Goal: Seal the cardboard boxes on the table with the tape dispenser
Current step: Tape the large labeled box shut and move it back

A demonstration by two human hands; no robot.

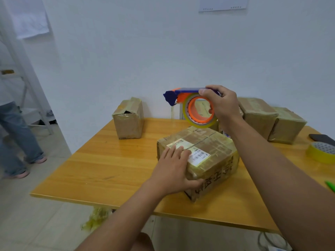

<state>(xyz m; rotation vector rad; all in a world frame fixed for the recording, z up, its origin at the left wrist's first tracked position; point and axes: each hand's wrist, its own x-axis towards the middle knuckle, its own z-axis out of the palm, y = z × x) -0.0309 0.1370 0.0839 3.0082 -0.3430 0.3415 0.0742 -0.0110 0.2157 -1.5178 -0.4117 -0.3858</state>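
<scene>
Right hand (222, 105) grasps the blue-and-orange tape dispenser (190, 104), held in the air above the far edge of the near cardboard box (199, 158); a loose strip of tape seems to hang from its left end. Left hand (174, 169) lies flat on that box's near-left corner, thumb down the side. Box sits mid-table (101, 160). Small box (129, 119) far left, two boxes (272, 120) far right. Yellow tape roll (321, 152) at right edge.

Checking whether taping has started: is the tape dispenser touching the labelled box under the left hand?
Apart. The head view shows the tape dispenser held up in the right hand, with table and wall visible between it and the labelled box.
</scene>
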